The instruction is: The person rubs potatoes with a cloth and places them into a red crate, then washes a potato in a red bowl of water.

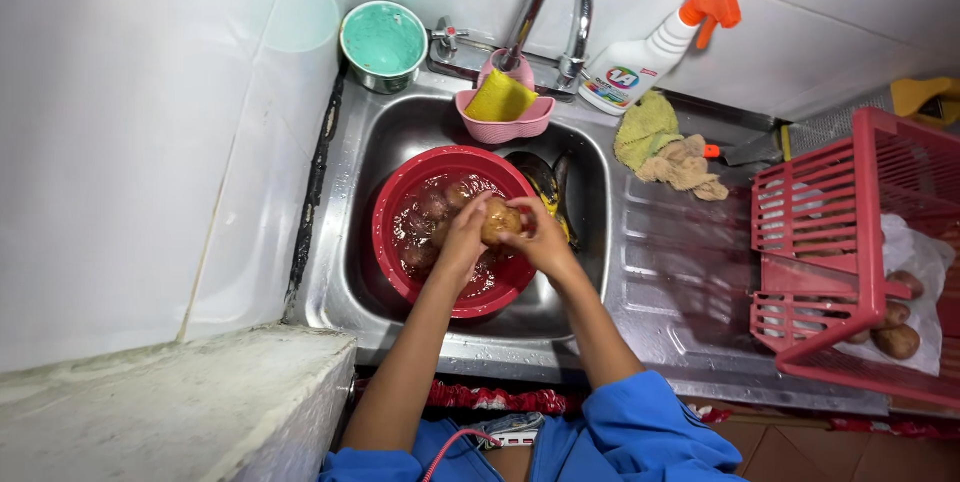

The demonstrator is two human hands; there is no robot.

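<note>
While the left hand (462,234) and the right hand (538,232) close around one brown potato (499,221) from either side, they hold it just above a red basin (392,204) that sits in the steel sink (590,192). More potatoes (432,210) lie under the water in that basin (their outlines are blurred by the ripples). Both hands are clenched on the potato, fingers curled over it, left at its near side and right at its far side.

Behind the basin, dark peelings or a dark vegetable lie against the sink's right wall; I cannot tell which. A pink sponge holder (505,122) with a yellow sponge (498,99) hangs at the sink's back edge under the curved tap (560,2). At the back left corner stands a metal bowl with a green inside (383,42). A white spray bottle with an orange trigger (655,47) leans on the tiled wall, a rumpled cloth (665,150) just beside it on the draining board (680,282). At the right edge a red plastic crate (840,242) stands tilted, with potatoes on a white bag (925,262) beneath it.
</note>
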